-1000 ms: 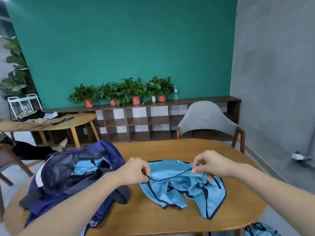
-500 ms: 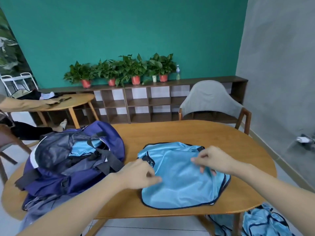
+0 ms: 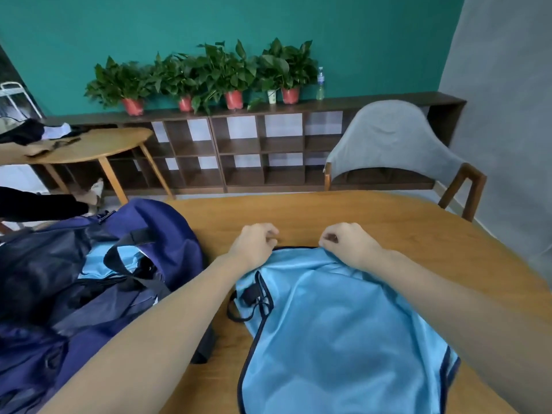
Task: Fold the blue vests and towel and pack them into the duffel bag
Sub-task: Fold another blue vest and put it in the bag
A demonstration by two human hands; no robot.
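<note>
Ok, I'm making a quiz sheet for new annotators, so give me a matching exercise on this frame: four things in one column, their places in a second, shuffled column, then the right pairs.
Things:
1. blue vest
2. duffel bag
3. grey chair
4. red plant pots

Places:
A. on top of the low shelf by the green wall
B. on the table's left side, open
C. spread on the table under both hands
D. behind the table's far right edge

Pairs: 1-C, 2-B, 3-D, 4-A
</note>
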